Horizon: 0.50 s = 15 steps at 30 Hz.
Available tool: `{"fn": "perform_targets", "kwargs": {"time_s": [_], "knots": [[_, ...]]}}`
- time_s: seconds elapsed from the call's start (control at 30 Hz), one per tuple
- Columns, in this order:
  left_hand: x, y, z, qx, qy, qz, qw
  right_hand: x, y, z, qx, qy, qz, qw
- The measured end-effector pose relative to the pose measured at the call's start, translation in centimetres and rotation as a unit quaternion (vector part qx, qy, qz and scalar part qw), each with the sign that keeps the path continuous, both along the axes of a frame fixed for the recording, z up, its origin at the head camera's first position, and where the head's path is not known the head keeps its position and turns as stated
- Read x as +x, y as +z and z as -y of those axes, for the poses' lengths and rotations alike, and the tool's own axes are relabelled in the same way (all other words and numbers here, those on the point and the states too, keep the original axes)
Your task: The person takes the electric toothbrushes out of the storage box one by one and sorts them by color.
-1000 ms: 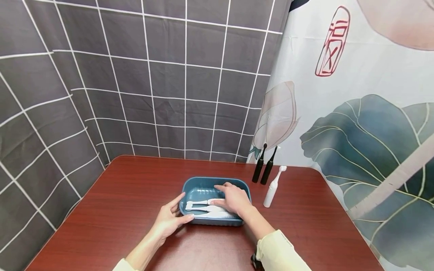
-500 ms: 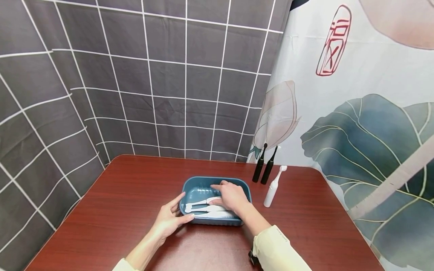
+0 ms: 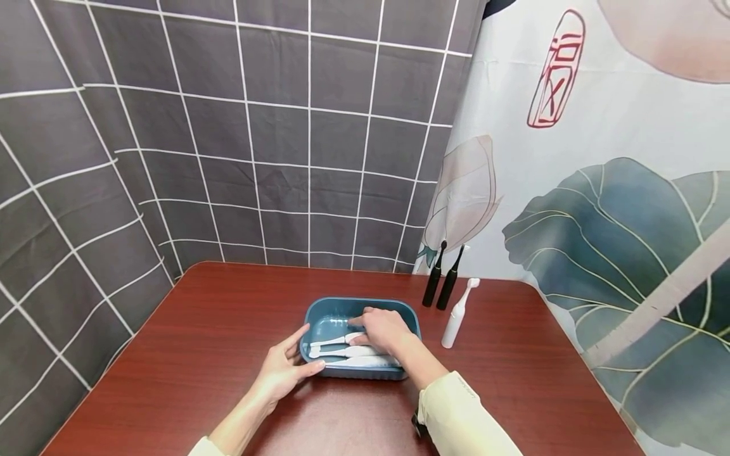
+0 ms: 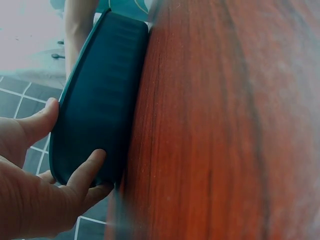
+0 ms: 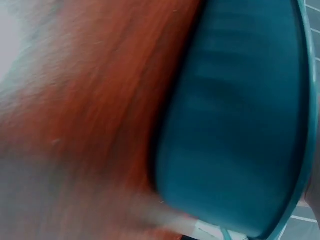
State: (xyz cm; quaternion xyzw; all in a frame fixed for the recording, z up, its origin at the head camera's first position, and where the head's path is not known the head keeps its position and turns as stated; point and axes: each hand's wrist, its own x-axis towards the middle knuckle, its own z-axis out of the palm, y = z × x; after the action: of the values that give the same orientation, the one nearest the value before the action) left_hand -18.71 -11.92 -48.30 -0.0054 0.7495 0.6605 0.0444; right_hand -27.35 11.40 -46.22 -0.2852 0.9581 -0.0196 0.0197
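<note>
A blue plastic basket stands on the table in the head view, with several white electric toothbrushes lying side by side in it. My left hand holds the basket's near left corner, thumb on the front rim and fingers along the left end; the left wrist view shows fingers against the outer wall. Inside the basket, my right hand has its thumb and fingers at the handle of the farthest white toothbrush, whose rear end the hand hides. The nearest toothbrush lies along the front wall. The right wrist view shows mainly the basket's outside.
Right of the basket, a white electric toothbrush stands upright on the table. Two black electric toothbrushes stand behind it near the back edge. A grey checked curtain and a printed white curtain hang behind.
My right hand has shifted slightly left within the basket, and the farthest toothbrush's head has turned a little. The left hand keeps its place on the corner.
</note>
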Motion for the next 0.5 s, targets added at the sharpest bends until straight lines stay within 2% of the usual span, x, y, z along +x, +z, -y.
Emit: {"fn": "perform_targets", "kwargs": {"time_s": [0.17,0.5], "knots": [[0.02,0.00,0.00,0.009,0.000,0.000,1.0000,0.03,0.63,0.57,0.032,0.017,0.014,0.9992],[0.03,-0.15,-0.01,0.010,-0.004,-0.003,0.9999,0.02,-0.10,0.50,0.043,0.027,-0.014,0.9986]]}}
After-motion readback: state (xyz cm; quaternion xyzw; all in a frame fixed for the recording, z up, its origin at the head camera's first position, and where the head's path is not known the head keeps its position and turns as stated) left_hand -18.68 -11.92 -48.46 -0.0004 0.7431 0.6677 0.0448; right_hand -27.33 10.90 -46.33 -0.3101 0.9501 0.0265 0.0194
